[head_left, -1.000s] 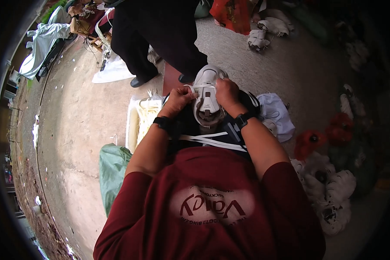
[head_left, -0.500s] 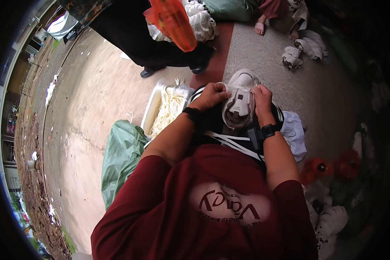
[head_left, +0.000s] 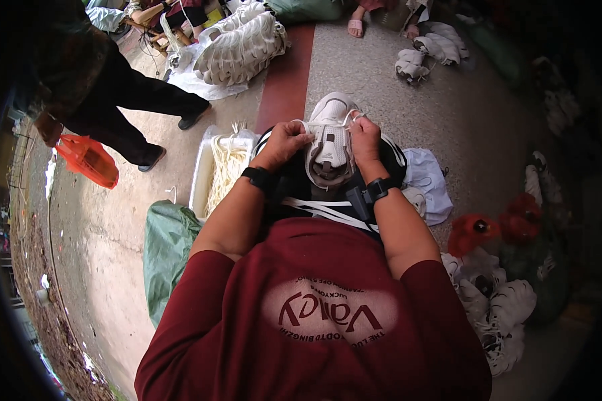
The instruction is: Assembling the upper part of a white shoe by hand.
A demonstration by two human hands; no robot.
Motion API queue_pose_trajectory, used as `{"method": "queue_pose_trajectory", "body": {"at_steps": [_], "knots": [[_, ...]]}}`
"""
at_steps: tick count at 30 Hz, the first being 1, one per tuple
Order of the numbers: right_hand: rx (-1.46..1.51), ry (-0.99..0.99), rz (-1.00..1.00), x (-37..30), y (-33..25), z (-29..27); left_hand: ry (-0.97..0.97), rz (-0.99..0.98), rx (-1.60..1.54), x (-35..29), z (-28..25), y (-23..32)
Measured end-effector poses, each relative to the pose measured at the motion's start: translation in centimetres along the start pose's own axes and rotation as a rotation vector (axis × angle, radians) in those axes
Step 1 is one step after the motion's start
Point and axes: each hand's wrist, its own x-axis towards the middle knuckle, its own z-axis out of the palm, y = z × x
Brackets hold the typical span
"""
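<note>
A white and grey sneaker (head_left: pixel 330 148) rests on my lap, its toe pointing away from me and its heel opening toward me. White shoelace (head_left: pixel 348 119) runs across its upper part. My left hand (head_left: pixel 286 142) pinches one end of the lace at the sneaker's left side. On the other side, my right hand (head_left: pixel 366 139) is closed on the lace too, with its fingertips near the eyelets. Both wrists carry black bands.
Left of my knees stands a white foam box (head_left: pixel 201 175) of cream laces (head_left: pixel 228 167), beside a green sack (head_left: pixel 167 247). Bundled white shoes (head_left: pixel 242 52) lie at the far left, more (head_left: pixel 508 314) at the near right. A walking person carries an orange bag (head_left: pixel 89 160).
The person with the orange bag has walked to the left. My view has shifted slightly, and the lace now stretches from the sneaker to both hands.
</note>
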Motion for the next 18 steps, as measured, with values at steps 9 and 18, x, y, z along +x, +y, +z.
{"method": "queue_pose_trajectory", "body": {"at_steps": [9,18], "knots": [[-0.403,0.089,-0.300,0.3,-1.2,-0.6,-0.008,-0.003,0.049,0.3,0.5,0.7],[-0.604,-0.024,-0.218,0.6,-2.0,1.9,0.040,-0.015,0.033,-0.6,-1.0,0.3]]}}
